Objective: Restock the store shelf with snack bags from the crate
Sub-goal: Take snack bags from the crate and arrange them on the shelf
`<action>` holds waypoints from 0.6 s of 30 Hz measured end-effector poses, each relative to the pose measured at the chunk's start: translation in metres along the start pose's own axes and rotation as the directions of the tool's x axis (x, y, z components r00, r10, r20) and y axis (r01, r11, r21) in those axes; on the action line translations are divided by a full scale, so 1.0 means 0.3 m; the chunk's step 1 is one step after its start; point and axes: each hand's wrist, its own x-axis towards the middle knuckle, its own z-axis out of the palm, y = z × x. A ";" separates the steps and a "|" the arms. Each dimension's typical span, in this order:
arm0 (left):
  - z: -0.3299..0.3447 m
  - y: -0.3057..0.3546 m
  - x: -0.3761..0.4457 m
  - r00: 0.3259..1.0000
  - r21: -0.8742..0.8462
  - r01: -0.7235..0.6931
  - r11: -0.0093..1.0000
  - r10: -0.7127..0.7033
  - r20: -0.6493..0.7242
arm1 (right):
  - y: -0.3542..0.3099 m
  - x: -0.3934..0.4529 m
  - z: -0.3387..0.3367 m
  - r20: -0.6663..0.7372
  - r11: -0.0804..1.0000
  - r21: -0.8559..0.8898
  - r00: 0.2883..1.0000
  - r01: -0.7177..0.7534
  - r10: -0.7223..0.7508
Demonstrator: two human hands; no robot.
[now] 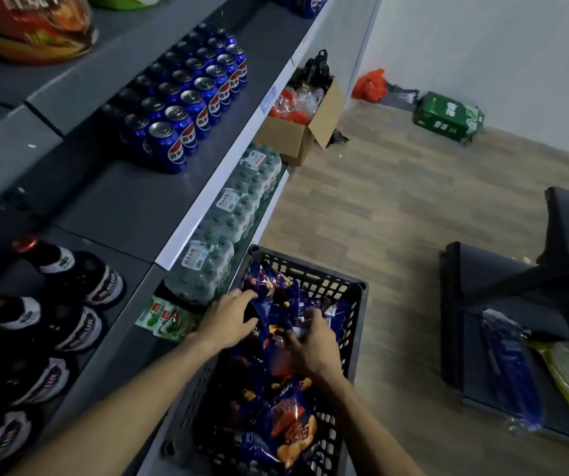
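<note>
both hands, left hand (230, 317) and right hand (310, 341), curl onto blue snack bags (276, 300) in the black crate (358, 304); the bags look light, crinkly and crushable, so pinch them at the top seams.

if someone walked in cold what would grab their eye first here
Probably the two hands, left hand and right hand, reaching into the black crate of dark blue snack bags at the bottom centre. Next, the block of blue cans lined up on the grey shelf upper left. After that, the open cardboard box on the floor beyond.
</note>
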 end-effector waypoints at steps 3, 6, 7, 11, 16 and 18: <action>0.070 -0.024 0.038 0.998 -0.064 0.061 0.996 -0.061 -0.004 | 0.045 0.066 0.007 0.013 1.000 -0.029 1.000 0.000 0.000; 0.131 -0.045 0.088 0.989 -0.133 0.146 0.980 -0.141 0.044 | 0.083 0.144 0.028 0.037 1.000 -0.019 0.999 0.006 -0.006; 0.151 -0.051 0.111 0.986 -0.173 0.166 0.971 -0.159 0.057 | 0.091 0.174 0.035 0.047 1.000 -0.020 0.999 0.005 -0.005; 0.221 -0.063 0.209 0.968 -0.251 0.252 0.935 -0.243 0.068 | 0.103 0.308 0.057 0.077 0.994 -0.098 0.996 0.046 -0.038; 0.289 -0.104 0.302 0.940 -0.310 0.341 0.887 -0.330 0.088 | 0.081 0.463 0.092 0.131 0.975 -0.199 0.988 0.102 -0.077; 0.307 -0.124 0.331 0.939 -0.318 0.344 0.884 -0.330 0.098 | 0.081 0.510 0.117 0.144 0.969 -0.223 0.987 0.108 -0.077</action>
